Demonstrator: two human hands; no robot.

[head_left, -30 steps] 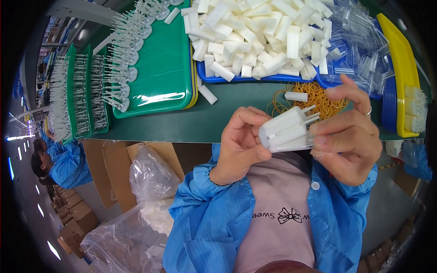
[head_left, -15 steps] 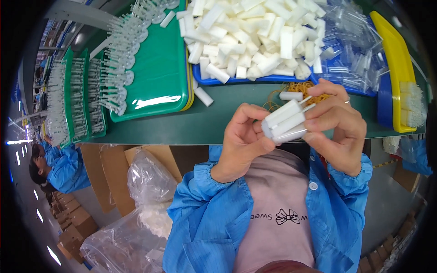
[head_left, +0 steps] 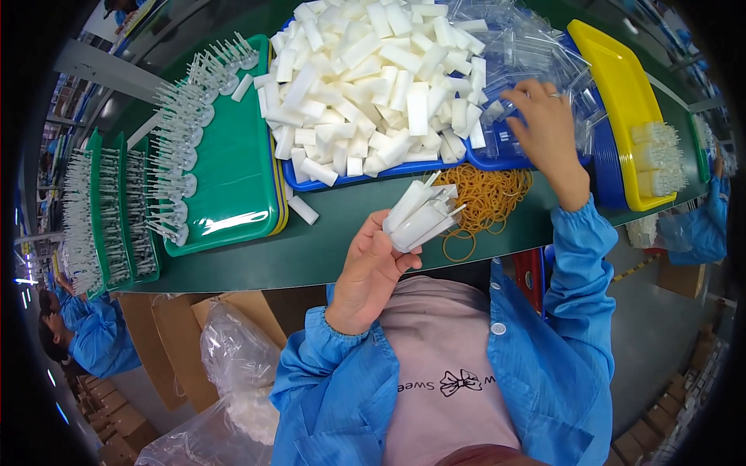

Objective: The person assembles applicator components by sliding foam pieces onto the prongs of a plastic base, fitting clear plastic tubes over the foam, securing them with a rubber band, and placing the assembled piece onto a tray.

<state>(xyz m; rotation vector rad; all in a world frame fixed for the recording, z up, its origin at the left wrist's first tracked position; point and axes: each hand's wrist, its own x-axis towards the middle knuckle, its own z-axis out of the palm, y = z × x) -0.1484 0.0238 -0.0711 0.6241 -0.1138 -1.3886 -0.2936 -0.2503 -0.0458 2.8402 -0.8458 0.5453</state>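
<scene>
My left hand (head_left: 365, 272) grips a bundle of white foam pieces (head_left: 420, 221) by its base, above the table's near edge. Thin pale rods stick out of the bundle's far end. My right hand (head_left: 544, 128) is stretched over the blue tray (head_left: 505, 154) of clear plastic tubes (head_left: 536, 46). Its fingers are apart and slightly bent, with nothing visible in them. Just beyond the bundle lies a heap of tan rubber bands (head_left: 497, 198). A large pile of white foam blocks (head_left: 365, 85) fills another blue tray (head_left: 423, 165).
Stacked green trays (head_left: 233, 179) sit at left, edged by clear-based pieces with rods (head_left: 167, 179). More filled green trays (head_left: 97, 202) are farther left. A yellow tray (head_left: 606, 62) holding white pieces (head_left: 657, 159) is at right. A loose foam block (head_left: 303, 210) lies on the table. Cardboard boxes (head_left: 175, 342) stand below.
My right hand has let go of the foam bundle and moved away to the tray of clear tubes. My left hand keeps the bundle, and the view has shifted.
</scene>
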